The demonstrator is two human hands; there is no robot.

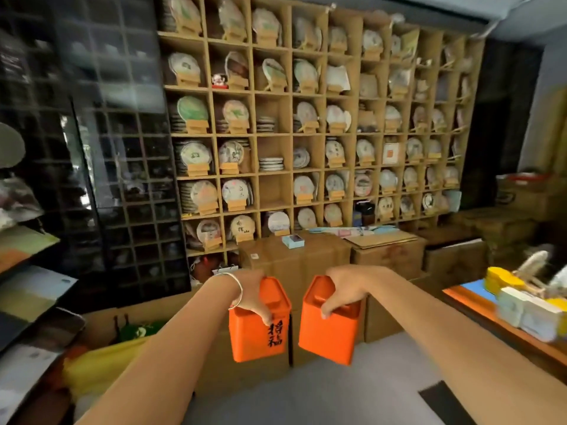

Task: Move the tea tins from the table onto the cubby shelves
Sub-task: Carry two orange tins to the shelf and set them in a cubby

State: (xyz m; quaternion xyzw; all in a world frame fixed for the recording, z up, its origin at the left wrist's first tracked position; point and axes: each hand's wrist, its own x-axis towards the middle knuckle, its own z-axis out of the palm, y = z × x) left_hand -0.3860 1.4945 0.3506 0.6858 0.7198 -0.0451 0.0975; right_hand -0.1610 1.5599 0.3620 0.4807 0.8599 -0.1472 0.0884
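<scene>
Both my arms reach straight out in front of me, forearms nearly parallel, each carrying an orange tea tin by its top. My left hand [253,294], with a silver bangle [237,291] at the wrist, comes over the lid of the left tin [260,335]; my fingers [266,314] curl down over its front edge and grip it, just above the black characters printed on its face. My right hand [345,291] bends down at the wrist over the right tin [328,335], fingers hooked over the near rim of the lid and holding it the same way. The two tins hang side by side in the air, close together but not touching, each tilted slightly outward at the bottom. They are held above the grey floor [306,400], in front of stacked cardboard boxes [294,256], with the wooden cubby shelves [306,133] full of wrapped tea cakes beyond. The table [478,305] lies off to my right, carrying pale and yellow boxes.
</scene>
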